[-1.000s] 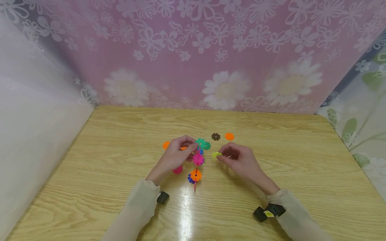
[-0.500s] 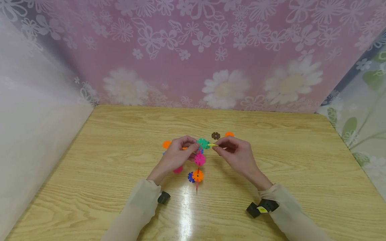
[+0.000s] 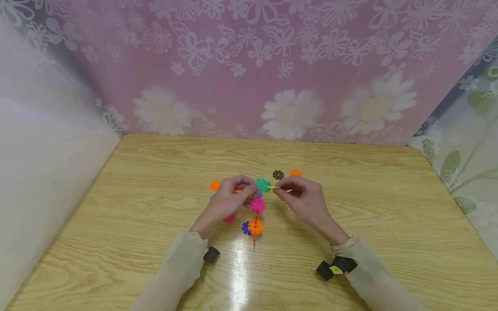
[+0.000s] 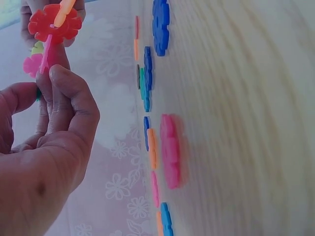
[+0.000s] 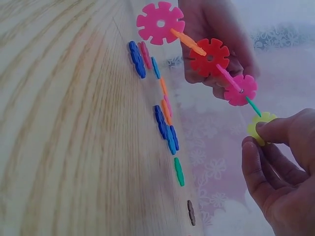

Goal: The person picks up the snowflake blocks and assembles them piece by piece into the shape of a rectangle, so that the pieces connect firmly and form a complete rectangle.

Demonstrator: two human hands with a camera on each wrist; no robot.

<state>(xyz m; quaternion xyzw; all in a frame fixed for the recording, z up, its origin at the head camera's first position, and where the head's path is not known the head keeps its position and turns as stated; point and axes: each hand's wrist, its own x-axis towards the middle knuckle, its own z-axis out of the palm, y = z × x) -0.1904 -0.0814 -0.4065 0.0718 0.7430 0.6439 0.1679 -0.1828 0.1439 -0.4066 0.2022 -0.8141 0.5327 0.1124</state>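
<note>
While the left hand (image 3: 227,198) angles inward, its thumb and fingers pinching a chain of discs (image 5: 202,65) near the green disc (image 3: 261,185) at its end, the right hand (image 3: 305,196) faces it with curled fingers, thumb and fingertips clamped on a yellow disc (image 5: 266,118). The yellow disc meets the green disc's edge between the hands, both raised above the table (image 3: 365,194), forearms slanting toward each other.
</note>
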